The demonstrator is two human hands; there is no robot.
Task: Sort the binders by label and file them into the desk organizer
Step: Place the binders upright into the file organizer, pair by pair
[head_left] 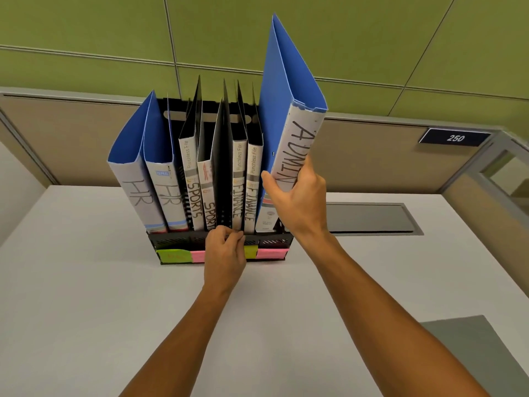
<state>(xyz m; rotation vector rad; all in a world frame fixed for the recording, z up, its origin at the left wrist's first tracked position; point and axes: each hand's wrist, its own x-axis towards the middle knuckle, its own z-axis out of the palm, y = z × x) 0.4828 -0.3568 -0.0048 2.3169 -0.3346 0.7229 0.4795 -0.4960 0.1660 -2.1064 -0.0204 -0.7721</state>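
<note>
Two hands work at a black desk organizer [171, 242] on a white desk [86, 310], one gripping a blue ADMIN binder [289, 110].

Right hand [297, 202] is closed around the lower spine of the ADMIN binder, thumb on the left side, fingers wrapped over the right, holding it raised and tilted above the organizer's rightmost slot, where another blue binder [267, 216] already stands. Left hand [226, 253] has its fingertips pinched together at the organizer's front rail, beside the base of the black divider; whether it grips anything there I cannot tell. Filed from left: two blue HR binders [137, 179], two SPORTS files [190, 167], two FINANCE files [239, 173]. Green, pink and yellow sticky notes [174, 255] line the organizer's front. Behind stand a tan partition and a green wall, with a "250" plate [455, 138] at right.
</note>
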